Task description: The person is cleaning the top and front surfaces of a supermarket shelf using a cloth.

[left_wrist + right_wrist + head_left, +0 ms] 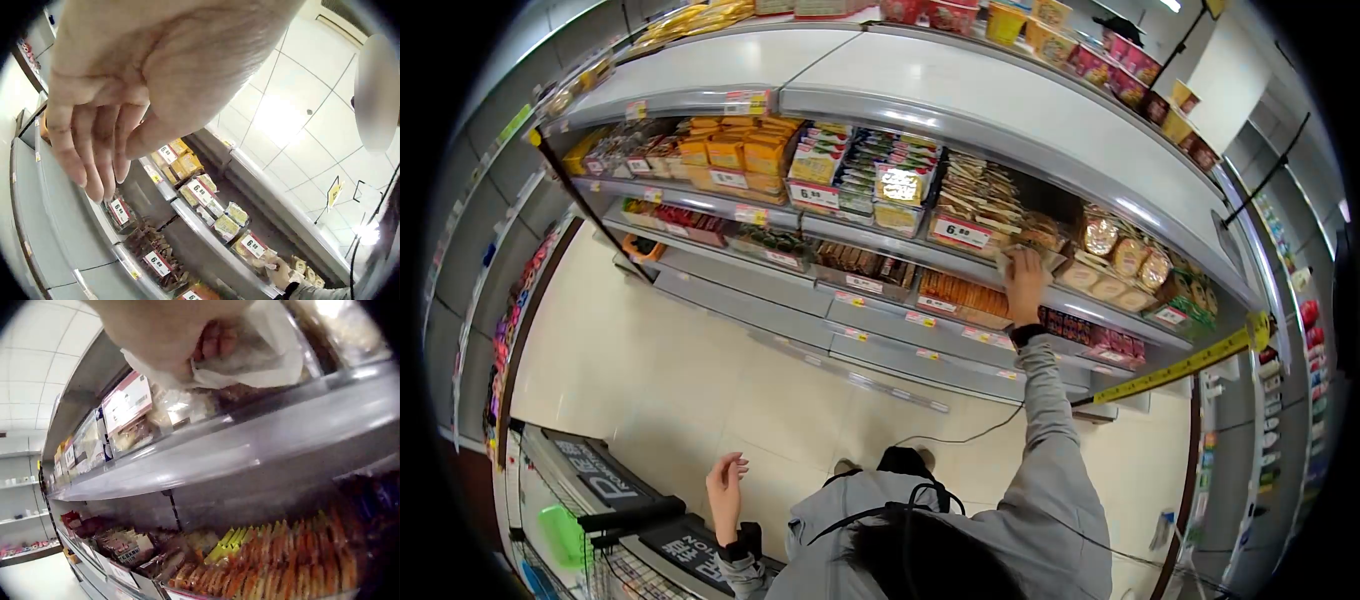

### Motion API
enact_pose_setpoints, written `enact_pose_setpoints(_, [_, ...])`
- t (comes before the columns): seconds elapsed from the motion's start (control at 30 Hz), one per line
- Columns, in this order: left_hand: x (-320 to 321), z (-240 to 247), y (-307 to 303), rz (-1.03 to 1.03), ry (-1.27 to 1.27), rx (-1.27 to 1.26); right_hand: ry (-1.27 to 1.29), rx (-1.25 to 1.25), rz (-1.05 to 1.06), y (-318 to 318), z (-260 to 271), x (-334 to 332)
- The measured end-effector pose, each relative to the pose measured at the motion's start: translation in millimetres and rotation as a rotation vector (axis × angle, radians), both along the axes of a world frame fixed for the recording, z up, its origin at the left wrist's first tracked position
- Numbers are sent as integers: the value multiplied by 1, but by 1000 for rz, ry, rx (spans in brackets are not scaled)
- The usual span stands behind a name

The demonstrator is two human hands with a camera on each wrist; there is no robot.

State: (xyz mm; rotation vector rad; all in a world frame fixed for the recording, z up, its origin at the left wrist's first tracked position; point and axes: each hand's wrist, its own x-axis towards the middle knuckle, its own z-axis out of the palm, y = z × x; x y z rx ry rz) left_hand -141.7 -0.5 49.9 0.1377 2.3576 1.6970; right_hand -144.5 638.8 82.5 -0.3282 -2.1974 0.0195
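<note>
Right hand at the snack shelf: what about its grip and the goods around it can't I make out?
- Contents of the pale wrapper in the right hand: right wrist view, covered by hand and wrapper.
- Right thumb's exact contact: head view, behind the hand; left wrist view, too small.
- Fine print on the price card: head view, too small.
- Cart: head view, cut off by the bottom edge.

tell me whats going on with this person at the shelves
A person in a grey long-sleeved top is at stocked shop shelves. Their right hand grips a thin, whitish, crinkled wrapper or bag over the grey shelf edge, beside round, clear-wrapped snacks. Their left hand is empty, fingers relaxed.
</note>
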Motion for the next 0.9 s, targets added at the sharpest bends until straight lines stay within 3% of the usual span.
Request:
enact_pose_setpoints(0.27, [-31, -11, 19, -84, 2, 20, -105, 50, -10, -19, 21, -13])
enact_pose_setpoints(0.47, [-48, -1, 58, -154, -5, 54, -193, 117, -6, 6, 9, -1])
enact_pose_setpoints(0.57, [-61, -5, 75, -195, -33, 61, -171, 189, -19, 27, 11, 26])
enact_pose_setpoints(0.73, [-79, -10, 102, -246, -20, 71, -93, 100, -123, 46, 23, 72])
enact_pose_setpoints(0.9, [-89, -7, 139, -298, 24, 53, 8, 18, -100, 39, -3, 49])
